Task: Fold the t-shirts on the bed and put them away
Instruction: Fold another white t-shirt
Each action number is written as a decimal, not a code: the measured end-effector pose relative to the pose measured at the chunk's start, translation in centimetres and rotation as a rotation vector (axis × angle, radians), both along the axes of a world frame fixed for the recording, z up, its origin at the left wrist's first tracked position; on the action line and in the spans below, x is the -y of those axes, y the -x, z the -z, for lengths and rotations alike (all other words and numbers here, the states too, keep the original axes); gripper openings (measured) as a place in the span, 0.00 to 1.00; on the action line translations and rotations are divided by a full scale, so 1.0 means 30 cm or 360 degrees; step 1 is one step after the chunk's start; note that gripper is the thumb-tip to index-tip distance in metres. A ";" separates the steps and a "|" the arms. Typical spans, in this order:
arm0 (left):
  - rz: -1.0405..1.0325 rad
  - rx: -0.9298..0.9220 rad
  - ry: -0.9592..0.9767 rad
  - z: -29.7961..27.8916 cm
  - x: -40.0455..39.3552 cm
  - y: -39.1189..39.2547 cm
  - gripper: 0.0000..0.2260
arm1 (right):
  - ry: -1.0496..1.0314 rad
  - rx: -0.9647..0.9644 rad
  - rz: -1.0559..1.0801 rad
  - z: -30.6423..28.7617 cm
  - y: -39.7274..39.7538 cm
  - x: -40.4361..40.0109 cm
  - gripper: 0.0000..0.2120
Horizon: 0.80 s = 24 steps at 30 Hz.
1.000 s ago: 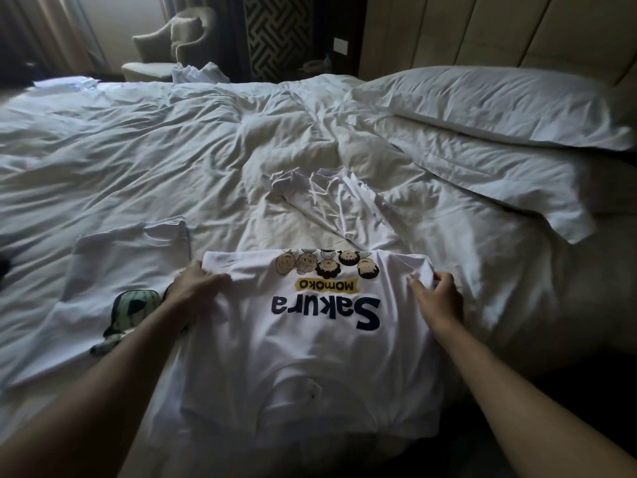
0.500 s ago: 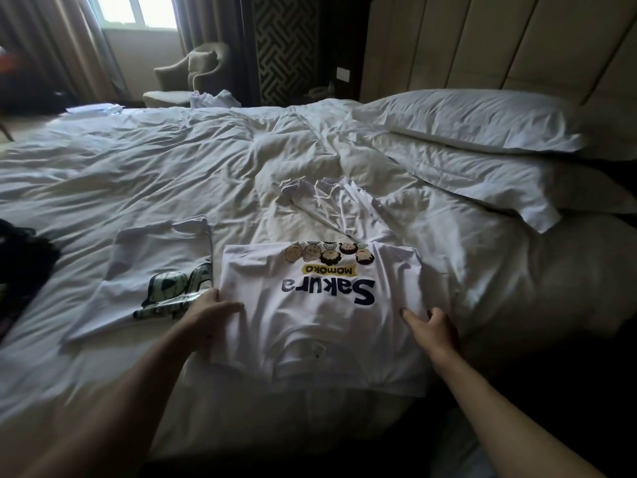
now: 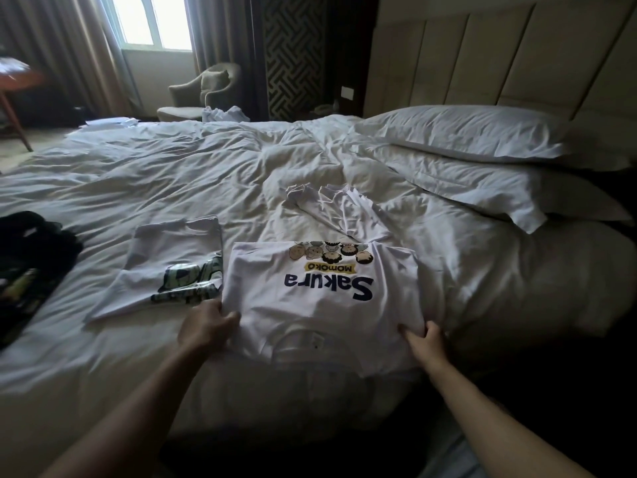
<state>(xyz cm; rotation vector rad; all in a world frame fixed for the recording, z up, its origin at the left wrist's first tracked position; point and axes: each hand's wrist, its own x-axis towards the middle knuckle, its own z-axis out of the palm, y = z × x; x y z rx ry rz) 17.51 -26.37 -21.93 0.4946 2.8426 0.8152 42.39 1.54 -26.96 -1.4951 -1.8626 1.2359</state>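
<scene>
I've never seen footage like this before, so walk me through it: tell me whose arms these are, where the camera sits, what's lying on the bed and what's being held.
There is no machine here. The two arms belong to a person wearing a wide-angle camera on the head, so you look forward and down along them at a bed with white bedding.

The left hand and the right hand each have a grip on one side of a folded white t-shirt printed "Sakura", near its closer edge. The print reads upside down from here.

Left of it lies another folded white t-shirt with a green print. Just beyond the Sakura shirt sits a crumpled white shirt, not yet folded. Dark clothing lies at the far left, pillows at the right by the headboard. An armchair stands under the window.
</scene>
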 end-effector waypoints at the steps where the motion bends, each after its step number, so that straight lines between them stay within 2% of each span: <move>1: -0.0032 -0.0070 0.0088 0.007 0.004 -0.006 0.13 | -0.0006 -0.0005 0.0031 -0.003 -0.001 0.008 0.15; 5: -0.0117 -0.0182 0.0178 0.020 -0.003 -0.023 0.14 | 0.0065 -0.0080 0.0052 -0.019 0.011 0.016 0.16; 6: -0.0114 -0.0165 0.0127 0.024 -0.009 -0.021 0.14 | 0.0117 -0.0109 0.0047 -0.027 0.014 0.016 0.20; 9: -0.0072 -0.0136 -0.0023 0.039 -0.015 -0.010 0.13 | 0.0137 -0.0054 0.0053 -0.004 0.034 -0.018 0.43; 10: -0.0060 -0.0127 -0.0029 0.040 -0.015 -0.007 0.12 | 0.0166 -0.0066 0.0071 -0.003 0.037 -0.023 0.43; 11: -0.0049 -0.0116 -0.0011 0.038 -0.014 -0.006 0.10 | 0.0207 -0.0101 0.0092 0.001 0.040 -0.031 0.38; 13: 0.0005 -0.0112 0.0061 0.035 -0.016 -0.004 0.07 | 0.0270 -0.0140 0.0080 -0.001 0.036 -0.039 0.23; 15: 0.0062 -0.0150 0.0137 0.031 -0.017 -0.003 0.07 | 0.0285 -0.0135 0.0027 0.010 0.033 -0.049 0.17; 17: 0.0076 -0.0220 0.0220 0.021 -0.019 -0.013 0.08 | 0.0227 -0.0076 -0.0009 -0.001 0.038 -0.048 0.20; 21: 0.0046 -0.0515 0.0475 -0.019 -0.037 -0.051 0.20 | 0.0053 0.0092 -0.0056 -0.034 0.063 -0.058 0.31; 24: 0.0257 -0.0773 0.0545 -0.025 -0.096 -0.027 0.21 | 0.0081 0.0039 -0.0043 -0.052 0.078 -0.068 0.30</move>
